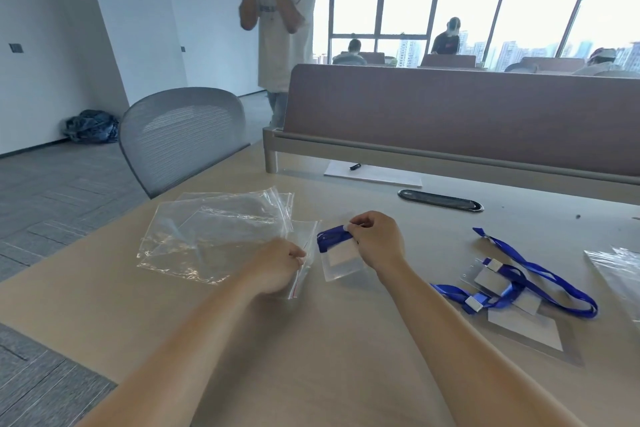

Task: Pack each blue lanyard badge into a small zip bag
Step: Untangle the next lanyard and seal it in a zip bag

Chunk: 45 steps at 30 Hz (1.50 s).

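In the head view, your left hand [280, 263] pinches the edge of a small zip bag [300, 255] with a thin red line along its mouth. The bag rests on the tabletop [346, 357], overlapping a loose pile of larger clear bags [214, 236] to its left. The badge [341, 258] lies just beside that small bag, outside it. It is a clear sleeve with a pale card inside (blue lanyard [332, 234] bunched at its top). Your right hand [377, 239] pinches the bunch. More lanyard badges [512, 284] lie tangled to your right.
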{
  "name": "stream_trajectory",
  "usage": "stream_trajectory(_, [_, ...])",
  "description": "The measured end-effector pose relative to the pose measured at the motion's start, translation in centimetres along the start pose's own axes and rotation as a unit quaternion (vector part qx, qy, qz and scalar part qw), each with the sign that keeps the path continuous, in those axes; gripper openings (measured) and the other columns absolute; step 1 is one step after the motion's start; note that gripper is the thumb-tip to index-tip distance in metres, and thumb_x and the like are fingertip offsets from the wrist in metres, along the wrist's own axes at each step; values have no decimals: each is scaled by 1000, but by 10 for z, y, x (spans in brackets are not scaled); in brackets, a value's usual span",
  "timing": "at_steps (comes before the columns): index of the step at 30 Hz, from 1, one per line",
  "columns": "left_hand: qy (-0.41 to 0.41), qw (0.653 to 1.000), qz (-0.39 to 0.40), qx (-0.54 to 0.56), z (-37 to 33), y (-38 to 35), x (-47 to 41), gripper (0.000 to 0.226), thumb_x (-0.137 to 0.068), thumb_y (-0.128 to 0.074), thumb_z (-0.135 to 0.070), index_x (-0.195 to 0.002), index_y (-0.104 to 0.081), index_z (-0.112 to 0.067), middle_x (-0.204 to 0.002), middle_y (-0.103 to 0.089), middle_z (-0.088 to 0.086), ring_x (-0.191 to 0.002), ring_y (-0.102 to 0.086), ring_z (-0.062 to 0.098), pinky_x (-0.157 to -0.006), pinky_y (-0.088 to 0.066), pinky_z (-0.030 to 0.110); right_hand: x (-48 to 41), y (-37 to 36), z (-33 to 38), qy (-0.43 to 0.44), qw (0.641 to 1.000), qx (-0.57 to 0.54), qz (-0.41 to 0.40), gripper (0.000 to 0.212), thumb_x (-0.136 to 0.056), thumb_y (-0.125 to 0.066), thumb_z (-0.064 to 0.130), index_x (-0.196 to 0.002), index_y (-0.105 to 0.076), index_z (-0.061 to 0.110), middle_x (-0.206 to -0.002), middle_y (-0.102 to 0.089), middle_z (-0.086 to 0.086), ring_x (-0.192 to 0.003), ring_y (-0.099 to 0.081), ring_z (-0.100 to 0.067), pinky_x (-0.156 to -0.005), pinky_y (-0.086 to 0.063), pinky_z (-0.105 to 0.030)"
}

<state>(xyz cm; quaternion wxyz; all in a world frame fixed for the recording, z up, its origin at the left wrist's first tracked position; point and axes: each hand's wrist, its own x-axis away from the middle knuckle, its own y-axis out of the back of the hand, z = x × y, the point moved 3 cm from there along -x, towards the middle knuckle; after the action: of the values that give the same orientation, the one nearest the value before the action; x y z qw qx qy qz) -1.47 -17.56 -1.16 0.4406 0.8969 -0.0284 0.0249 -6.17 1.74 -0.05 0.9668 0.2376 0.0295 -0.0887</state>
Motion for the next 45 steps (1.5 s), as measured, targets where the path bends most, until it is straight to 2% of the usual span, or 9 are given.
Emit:
stream_trajectory(3, [5, 999, -12, 34, 0, 1, -2, 34, -100, -48, -12, -131, -61, -12, -130, -62, 6, -110, -56, 16, -88, -35, 21, -1, -3, 1, -6, 1000, -10, 1, 6, -89, -67, 25, -93, -70, 21, -87, -69, 5, -80, -63, -16, -67, -48, -29])
stream_trajectory(8, [14, 991, -39, 127, -1, 4, -4, 28, -99, -48, -8, -122, -64, -7, -91, -65, 7, -67, -63, 12, -60, -46, 9, -1, -8, 3, -21, 1000, -7, 1, 6, -89, -66, 24, -93, -69, 20, -87, -70, 2, -80, -65, -18, -64, -46, -28])
stream_trajectory(12, [12, 980, -52, 193, -3, 7, -3, 30, -97, -48, -3, -123, -64, -2, -90, -67, 11, -75, -68, 21, -87, -58, 36, 0, -6, 4, -26, 1000, -9, -8, 6, -89, -64, 21, -93, -68, 18, -84, -67, 2, -75, -61, -16, -61, -44, -28])
stream_trajectory(28, [-53, 971, -34, 229, -25, 10, -3, 26, -97, -50, -9, -111, -72, -8, -95, -72, 9, -87, -71, 21, -80, -61, 32, 11, -8, 12, -24, 999, 11, -29, 10, -92, -60, 18, -100, -66, 18, -94, -67, 2, -78, -58, -13, -53, -37, -21])
stream_trajectory(31, [-60, 972, -28, 223, -26, 8, -5, 25, -96, -52, -11, -105, -75, -12, -94, -72, 3, -89, -70, 17, -85, -60, 33, 13, -9, 11, -28, 999, 3, -28, 9, -90, -60, 18, -96, -66, 20, -90, -68, 3, -74, -59, -12, -53, -41, -24])
stream_trajectory(34, [-68, 968, -34, 238, -29, 9, -5, 25, -95, -53, -9, -91, -76, -15, -96, -73, 3, -87, -68, 14, -89, -58, 32, 15, -13, 11, -24, 999, -20, -22, 6, -88, -62, 21, -91, -66, 20, -85, -69, 4, -74, -66, -17, -65, -54, -34])
stream_trajectory(37, [-68, 963, -30, 258, -31, 8, -3, 24, -96, -52, -8, -99, -75, -17, -91, -72, -1, -85, -68, 12, -85, -56, 26, 19, -16, 12, -18, 999, -35, -7, 3, -88, -64, 23, -88, -66, 20, -73, -69, 8, -69, -68, -17, -70, -56, -36])
stream_trajectory(42, [-51, 945, -26, 323, -25, 6, -5, 23, -95, -54, -5, -107, -74, -6, -97, -74, 7, -84, -70, 15, -76, -57, 22, 24, -24, 15, -38, 988, -135, 58, 22, -83, -50, 2, -78, -70, 7, -69, -70, -5, -71, -69, -23, -71, -61, -35])
stream_trajectory(45, [-51, 937, -20, 345, -25, 5, -6, 23, -94, -54, -4, -103, -75, -6, -97, -76, 10, -88, -73, 21, -82, -59, 29, 25, -27, 18, -43, 986, -128, 93, 22, -75, -43, -9, -72, -64, -4, -69, -59, -14, -66, -58, -25, -67, -58, -33])
